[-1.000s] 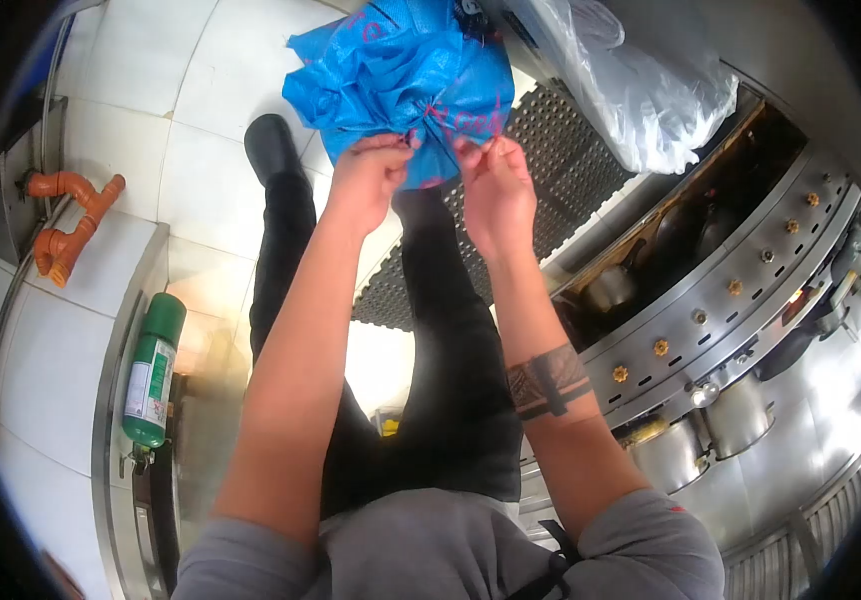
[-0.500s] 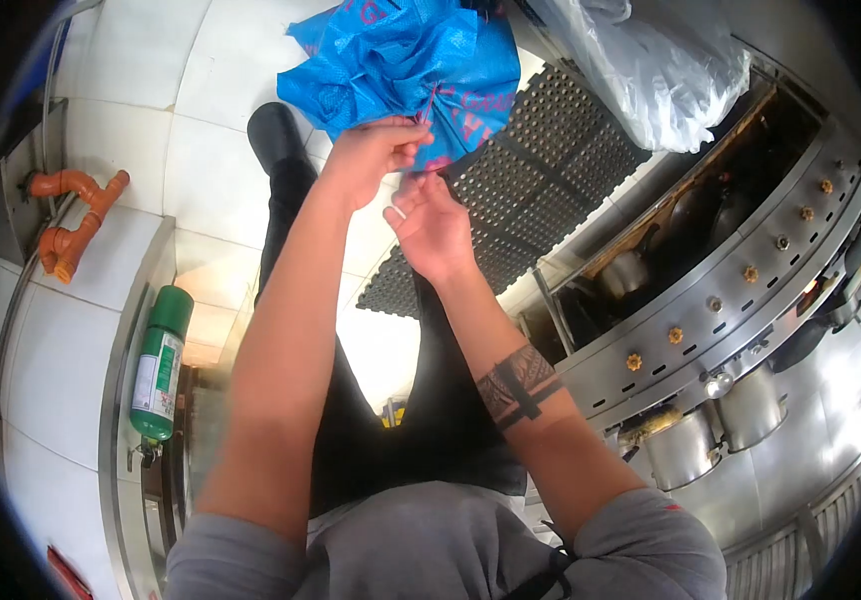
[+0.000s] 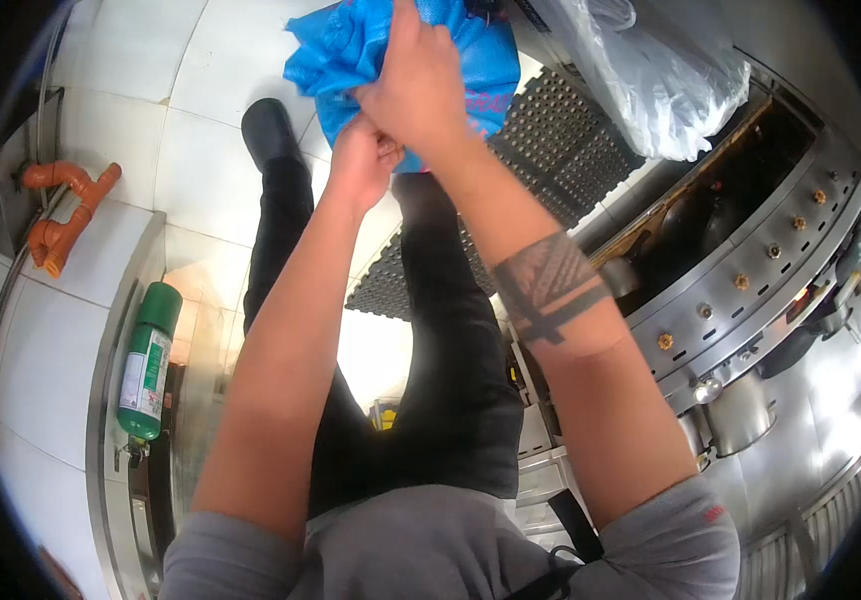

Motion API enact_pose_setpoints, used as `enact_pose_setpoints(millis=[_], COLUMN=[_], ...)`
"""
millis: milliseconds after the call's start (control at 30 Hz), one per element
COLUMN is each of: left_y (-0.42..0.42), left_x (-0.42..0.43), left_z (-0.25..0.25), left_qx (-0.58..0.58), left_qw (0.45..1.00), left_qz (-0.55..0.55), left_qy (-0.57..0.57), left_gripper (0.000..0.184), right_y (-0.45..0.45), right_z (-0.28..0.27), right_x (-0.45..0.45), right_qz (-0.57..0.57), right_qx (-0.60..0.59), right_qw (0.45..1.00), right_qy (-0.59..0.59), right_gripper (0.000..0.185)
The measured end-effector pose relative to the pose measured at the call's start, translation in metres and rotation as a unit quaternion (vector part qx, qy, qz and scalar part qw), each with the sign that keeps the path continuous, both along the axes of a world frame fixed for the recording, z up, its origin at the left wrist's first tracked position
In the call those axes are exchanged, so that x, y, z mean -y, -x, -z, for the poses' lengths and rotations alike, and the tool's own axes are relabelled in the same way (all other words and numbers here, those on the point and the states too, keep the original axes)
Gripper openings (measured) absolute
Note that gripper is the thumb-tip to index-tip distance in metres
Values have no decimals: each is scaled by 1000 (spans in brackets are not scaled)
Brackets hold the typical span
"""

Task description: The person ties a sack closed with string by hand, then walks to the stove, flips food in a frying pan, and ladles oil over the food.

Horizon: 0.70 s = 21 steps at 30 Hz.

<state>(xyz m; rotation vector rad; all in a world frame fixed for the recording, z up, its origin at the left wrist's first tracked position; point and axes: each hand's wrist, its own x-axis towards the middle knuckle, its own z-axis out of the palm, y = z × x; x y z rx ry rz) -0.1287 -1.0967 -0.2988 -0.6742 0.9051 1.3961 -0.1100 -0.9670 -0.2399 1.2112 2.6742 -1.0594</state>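
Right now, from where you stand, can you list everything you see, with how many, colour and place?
Woven plastic bag: one, blue, pink lettering, top centre
Plastic bag: at least one, whitish, top right
Perforated mat: one, black, on floor
Floor tiles: several, white, upper left
Cylinder: one, green, white label, left
Pipe: one, orange, far left
Cooking range: one, silver, knobbed, right
Pots: at least two, silver, lower right
Unclear item: yellow, between legs
Shoe: one, black, upper left
Trousers: black, centre
Shirt: grey, bottom
Left hand, right hand: bare, at blue bag
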Motion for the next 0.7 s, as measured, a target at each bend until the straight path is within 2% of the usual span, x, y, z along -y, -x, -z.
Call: enact_pose_setpoints(millis=[33, 100, 133, 167, 233, 267, 300, 333, 367, 400, 433, 467, 500, 533, 567, 600, 633, 700], left_y=[6, 13, 13, 13, 15, 11, 9, -1, -13, -31, -45, -53, -59, -61, -62, -63, -63, -55], left_x=[-2, -6, -12, -15, -18, -14, -12, -10, -12, -21, -22, -22, -22, -19, -16, -15, -13, -12], left_z=[3, 8, 7, 9, 15, 21, 12, 0, -15, -29, -31, -35, -39, -42, -44, -45, -47, -50], left_qx=[0, 31, 29, 31, 41, 19, 15, -90, -193, -245, -320, -334, -344, -340, -273, -203, -198, -49], left_qw=[1000, 999, 999, 999, 998, 999, 999, 992, 973, 959, 934, 932, 931, 932, 957, 974, 975, 988], left_qz=[0, 19, 18, 15, 18, 22, 22, 66, 110, 82, 101, 91, 79, 77, 27, -23, -24, -127], left_qy=[2, -16, 7, 5, 32, 36, 39, 54, 67, 115, 122, 109, 95, 95, 94, 93, 93, 70], left_gripper=[19, 22, 23, 23, 23, 17, 17, 13, 10, 11, 10, 11, 12, 12, 13, 15, 15, 16], right_y=[-3, -14, -27, -46, -80, -79, -74, -69, -61, -51, -41, -31, -35, -41, -47, -58, -71, -90], right_z=[1, 10, 8, 14, 39, 42, 44, 46, 54, 63, 65, 34, 29, 24, 17, 11, 0, -24], right_x=[-5, -18, -27, -29, -27, -30, -32, -34, -39, -44, -49, -55, -55, -56, -58, -49, -37, -12], right_qz=[0, 137, 213, 270, 334, 334, 373, 412, 415, 339, 253, 237, 235, 227, 220, 262, 261, 317], right_qx=[0, -10, -55, -99, -173, -174, -191, -207, -211, -156, -97, -54, -54, -64, -73, -103, -99, -50], right_qw=[1000, 987, 969, 952, 920, 919, 894, 865, 862, 922, 963, 960, 960, 958, 956, 939, 940, 939], right_qy=[2, 78, 108, 104, 112, 115, 158, 199, 201, 101, 0, 139, 139, 161, 180, 199, 198, 124], right_gripper=[79, 72, 73, 65, 58, 58, 56, 53, 53, 51, 50, 70, 70, 71, 72, 53, 53, 55])
